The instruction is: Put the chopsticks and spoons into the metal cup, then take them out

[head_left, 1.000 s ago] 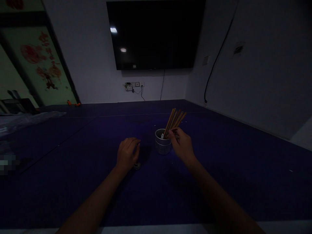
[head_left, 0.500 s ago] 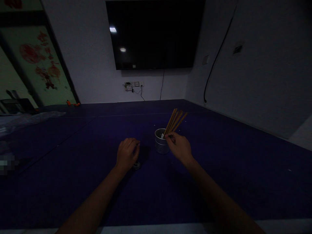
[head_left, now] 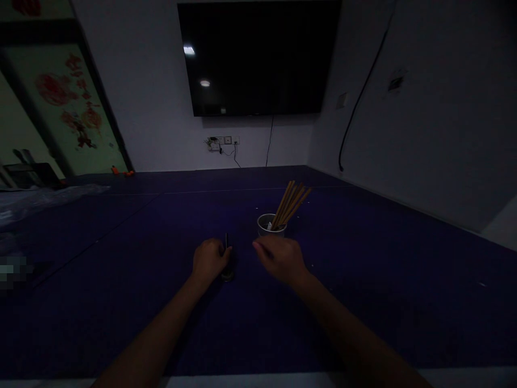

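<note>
My left hand (head_left: 208, 261) is closed at the left of the middle. It grips a dark, slim, spoon-like thing (head_left: 227, 276); its thin end pokes up above my thumb and its rounded, shiny end shows low down by the tabletop. My right hand (head_left: 283, 260) has its fingers curled in front of a metal cup (head_left: 271, 220) and covers most of the cup's lower part. Whether those fingers hold anything is hidden. Several wooden chopsticks (head_left: 291, 203) lean to the right in the cup, beside a small white piece (head_left: 270, 226).
A dark blue-purple cover (head_left: 169, 226) spreads over the table, with tiny white specks on it. At the left lie clear plastic wrap (head_left: 52, 198) and a pixelated patch. Small orange things (head_left: 121, 171) sit near the back wall, below a large television (head_left: 258, 59).
My right hand has come away from the chopsticks, down and toward me, with its fingers curled. My left hand has lowered slightly, and the thin end of its spoon-like thing now shows above the thumb.
</note>
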Tool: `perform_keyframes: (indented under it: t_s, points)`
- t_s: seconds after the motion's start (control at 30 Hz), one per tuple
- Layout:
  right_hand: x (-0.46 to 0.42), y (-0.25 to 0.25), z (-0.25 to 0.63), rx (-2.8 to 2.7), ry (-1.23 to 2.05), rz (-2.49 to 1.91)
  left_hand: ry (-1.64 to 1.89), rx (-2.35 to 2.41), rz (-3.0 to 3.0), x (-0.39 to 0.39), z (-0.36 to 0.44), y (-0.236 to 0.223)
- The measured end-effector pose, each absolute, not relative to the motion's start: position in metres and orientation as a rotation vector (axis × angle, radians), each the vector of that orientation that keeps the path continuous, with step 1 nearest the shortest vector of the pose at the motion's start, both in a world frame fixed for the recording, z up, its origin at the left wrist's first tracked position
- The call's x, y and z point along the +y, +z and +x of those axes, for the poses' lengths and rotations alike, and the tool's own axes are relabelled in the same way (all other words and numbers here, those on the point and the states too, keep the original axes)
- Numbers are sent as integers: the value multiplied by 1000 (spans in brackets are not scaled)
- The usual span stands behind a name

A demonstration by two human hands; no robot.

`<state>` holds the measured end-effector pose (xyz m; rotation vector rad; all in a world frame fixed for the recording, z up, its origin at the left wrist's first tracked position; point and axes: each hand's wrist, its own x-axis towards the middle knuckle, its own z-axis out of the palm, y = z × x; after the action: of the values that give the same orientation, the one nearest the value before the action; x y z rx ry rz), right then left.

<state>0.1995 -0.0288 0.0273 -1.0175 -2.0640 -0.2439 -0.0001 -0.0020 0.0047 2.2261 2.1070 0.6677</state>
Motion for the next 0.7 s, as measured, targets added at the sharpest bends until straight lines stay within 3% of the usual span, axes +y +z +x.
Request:
perform_keyframes:
  t_s: [0.2, 0.7]
  points:
    - [-21, 15, 183, -2513, -29, -1206, 451, 2132, 2218, -5, 2, 5]
    - [-18, 13, 186, -2530, 90, -1292, 408, 2079, 2232, -2, 3, -1]
